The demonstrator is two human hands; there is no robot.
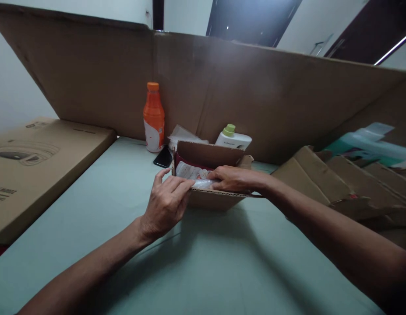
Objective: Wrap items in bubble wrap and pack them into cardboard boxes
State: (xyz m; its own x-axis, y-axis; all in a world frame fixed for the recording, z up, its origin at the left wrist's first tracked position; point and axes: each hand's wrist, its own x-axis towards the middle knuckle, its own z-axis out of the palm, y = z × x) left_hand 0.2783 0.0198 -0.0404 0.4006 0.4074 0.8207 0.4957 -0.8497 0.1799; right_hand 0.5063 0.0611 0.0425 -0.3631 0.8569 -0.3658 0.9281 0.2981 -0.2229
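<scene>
We observe a small open carton (212, 201) standing upright on the bench (222, 262), which has a pale green surface. Flaps are raised; the far one leans back. Inside, near the left end, we note a printed packet (188, 170) and, just in front of it, clear plastic wrap (203, 184); dark red material (181, 160) shows behind them.

Left grip (168, 199): at the carton's near left corner, fingers bent, fingertips at the rim beside the wrap. We cannot tell whether it pinches the edge or only rests there.

Right grip (232, 178): reaches in over the right side, fingertips at the wrap. The near wall hides its underside, so we cannot tell whether it grasps or merely presses.

Surroundings: behind the carton we record a white bottle with a green cap (234, 140) and clear plastic packs (187, 134). To the left, a dark phone (163, 157) lies near an upright orange bottle (154, 116). A large flat printed box (51, 175) lies further left. At right, folded cardboard pieces (316, 175) lean together, a container of green liquid (363, 142) behind them. A tall cardboard panel (255, 87) backs everything.
</scene>
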